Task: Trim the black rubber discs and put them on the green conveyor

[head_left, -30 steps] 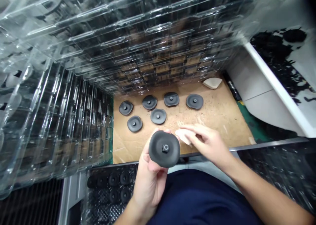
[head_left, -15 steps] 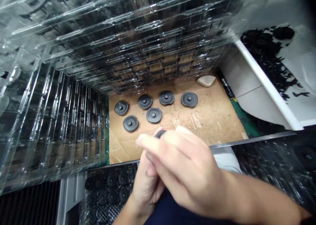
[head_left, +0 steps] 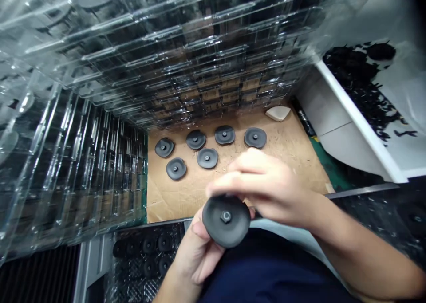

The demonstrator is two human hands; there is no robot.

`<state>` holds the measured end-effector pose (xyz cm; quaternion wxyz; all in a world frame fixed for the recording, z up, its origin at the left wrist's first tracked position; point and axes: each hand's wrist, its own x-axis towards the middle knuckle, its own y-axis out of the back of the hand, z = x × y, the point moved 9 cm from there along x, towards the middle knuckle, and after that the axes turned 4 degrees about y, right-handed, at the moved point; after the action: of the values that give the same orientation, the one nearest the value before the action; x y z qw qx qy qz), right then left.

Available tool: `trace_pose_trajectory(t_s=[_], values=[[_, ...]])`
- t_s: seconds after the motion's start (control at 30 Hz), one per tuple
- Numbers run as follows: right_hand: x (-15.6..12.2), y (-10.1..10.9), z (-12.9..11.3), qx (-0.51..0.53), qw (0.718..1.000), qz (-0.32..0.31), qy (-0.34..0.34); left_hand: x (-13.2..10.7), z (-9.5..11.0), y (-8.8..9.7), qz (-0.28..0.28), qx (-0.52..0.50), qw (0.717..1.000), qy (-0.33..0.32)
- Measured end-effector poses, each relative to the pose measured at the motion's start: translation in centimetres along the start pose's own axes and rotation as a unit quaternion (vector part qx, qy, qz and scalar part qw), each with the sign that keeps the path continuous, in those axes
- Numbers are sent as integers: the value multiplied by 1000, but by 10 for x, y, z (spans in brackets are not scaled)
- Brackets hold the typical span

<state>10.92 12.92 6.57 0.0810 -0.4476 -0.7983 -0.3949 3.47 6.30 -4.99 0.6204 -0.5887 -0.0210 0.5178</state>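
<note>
Black rubber disc point(head_left: 226, 221) pinched between both hands point(head_left: 233, 214); six more discs point(head_left: 207, 158) on cardboard point(head_left: 293, 161).

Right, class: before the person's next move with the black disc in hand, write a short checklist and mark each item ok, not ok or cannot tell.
1. Left hand holds the black disc: ok.
2. Right hand touches the disc's top edge: ok.
3. Disc's centre nut faces the camera: ok.
4. Six discs lie apart on the cardboard: ok.
5. What the right hand's fingers hold: cannot tell.
6. Free pocket in the tray below: cannot tell.
</note>
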Motion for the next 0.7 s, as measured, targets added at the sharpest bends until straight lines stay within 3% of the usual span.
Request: trace_pose_trajectory(t_s=[0.1,0.17,0.23,0.33,0.4,0.47,0.57,0.63,0.7], values=[[-36,3,45,-9,982,77,-174,-3,1,-6,-54,-39,998,15],[-71,-15,63,25,960,61,-274,-4,3,-10,-82,-53,995,17],[-101,-41,67,49,946,12,-321,-3,4,-12,-103,-54,993,17],[-129,-67,62,63,943,-38,-326,-3,4,-13,-117,-41,992,17],[-136,-65,63,53,940,-40,-334,-3,4,-14,-121,-35,992,17],[-134,-48,65,34,937,-26,-347,-3,2,-16,-119,-28,992,22],[-112,-4,54,16,940,39,-337,-3,-3,-19,-94,-14,995,31],[-84,21,30,5,960,95,-264,-4,-6,-21,-77,-3,997,23],[-54,31,-7,-15,985,119,-127,-5,-8,-17,-39,21,999,9]])
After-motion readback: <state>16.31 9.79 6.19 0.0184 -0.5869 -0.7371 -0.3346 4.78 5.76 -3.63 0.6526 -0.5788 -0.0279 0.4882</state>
